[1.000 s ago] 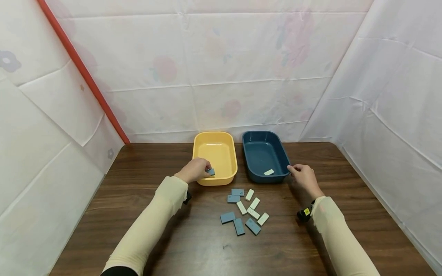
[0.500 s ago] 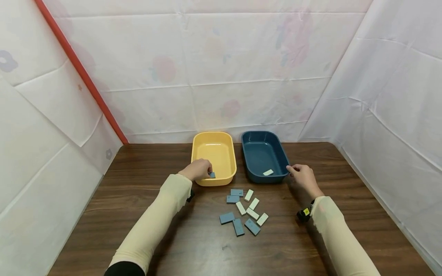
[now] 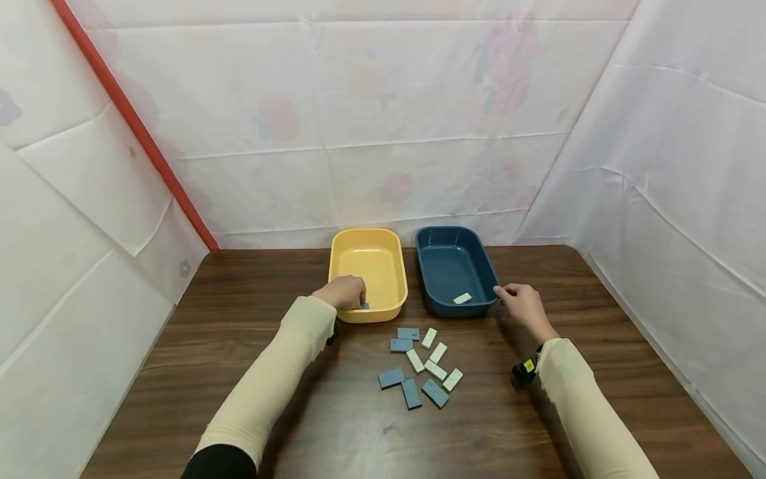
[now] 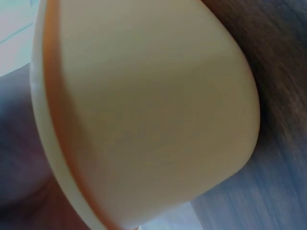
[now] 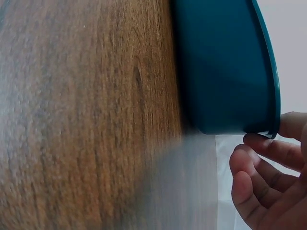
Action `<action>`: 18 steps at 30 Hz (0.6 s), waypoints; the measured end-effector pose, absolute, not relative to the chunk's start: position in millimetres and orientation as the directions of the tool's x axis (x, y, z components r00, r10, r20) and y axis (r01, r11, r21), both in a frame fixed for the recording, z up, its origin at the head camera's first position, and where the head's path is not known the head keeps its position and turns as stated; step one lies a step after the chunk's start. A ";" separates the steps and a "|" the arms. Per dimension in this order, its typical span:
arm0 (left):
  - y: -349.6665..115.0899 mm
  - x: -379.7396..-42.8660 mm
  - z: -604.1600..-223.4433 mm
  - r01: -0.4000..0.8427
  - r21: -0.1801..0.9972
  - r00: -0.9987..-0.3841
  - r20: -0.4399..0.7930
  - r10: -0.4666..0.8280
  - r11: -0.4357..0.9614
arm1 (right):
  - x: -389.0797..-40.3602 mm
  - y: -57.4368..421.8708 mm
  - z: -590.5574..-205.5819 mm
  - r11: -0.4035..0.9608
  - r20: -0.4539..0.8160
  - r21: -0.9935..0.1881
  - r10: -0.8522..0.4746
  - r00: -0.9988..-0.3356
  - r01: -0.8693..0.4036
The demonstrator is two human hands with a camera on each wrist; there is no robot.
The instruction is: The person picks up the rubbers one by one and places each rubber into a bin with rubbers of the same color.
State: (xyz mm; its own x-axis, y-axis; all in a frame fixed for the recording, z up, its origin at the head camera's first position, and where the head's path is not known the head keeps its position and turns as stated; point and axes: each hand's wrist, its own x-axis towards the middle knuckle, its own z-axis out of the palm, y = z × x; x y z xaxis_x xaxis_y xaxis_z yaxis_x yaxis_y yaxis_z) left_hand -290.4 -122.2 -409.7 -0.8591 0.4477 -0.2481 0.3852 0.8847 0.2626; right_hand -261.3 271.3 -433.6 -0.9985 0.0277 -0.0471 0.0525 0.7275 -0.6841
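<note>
Reaching over the near-left rim of the yellow bin [image 3: 395, 309], my left hand [image 3: 346, 291] has its fingertips down inside. A blue domino [image 3: 366, 306] shows beside those fingertips, mostly covered by the hand, which appears to pinch it. In the left wrist view the yellow wall fills most of the picture, and the fingers' hold is hidden. My right hand [image 3: 522, 307] pinches the rim of the dark blue bin [image 5: 230, 67] at its near-right corner, thumb and index finger on either side. One cream domino [image 3: 462, 299] lies inside that dark blue bin.
Between the arms, in front of the bins, several blue dominoes [image 3: 391, 378] and several cream dominoes [image 3: 435, 370] lie scattered on the brown wooden table [image 3: 335, 426]. White patterned sheets [image 3: 359, 120] stand behind and at both sides. A red strip [image 3: 137, 126] runs down the left corner.
My left hand has lowered further into the yellow bin with the blue domino, so less of the domino shows. The right hand stays at the dark blue rim.
</note>
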 end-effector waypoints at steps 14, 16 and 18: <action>-124.9 -292.2 -409.7 0.395 0.328 -0.863 -0.187 0.469 0.858 | -261.6 270.6 -432.3 0.732 -0.045 -0.680 0.030 -0.999 0.053; -124.5 -291.3 -407.9 0.396 0.336 -0.866 -0.173 0.470 0.854 | -261.9 271.4 -432.1 0.739 -0.039 -0.672 0.028 -0.999 0.047; -123.4 -290.0 -405.1 0.411 0.326 -0.868 -0.147 0.475 0.851 | -262.3 272.0 -432.2 0.742 -0.034 -0.669 0.026 -0.999 0.042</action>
State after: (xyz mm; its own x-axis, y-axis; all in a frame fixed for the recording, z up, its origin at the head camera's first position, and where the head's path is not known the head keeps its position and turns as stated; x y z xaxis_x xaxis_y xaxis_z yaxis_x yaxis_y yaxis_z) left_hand -290.0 -123.4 -405.1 -0.8676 0.4751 -0.1471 0.4109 0.8514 0.3261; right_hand -262.3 272.0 -432.2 -0.9991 0.0263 -0.0339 0.0423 0.7422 -0.6688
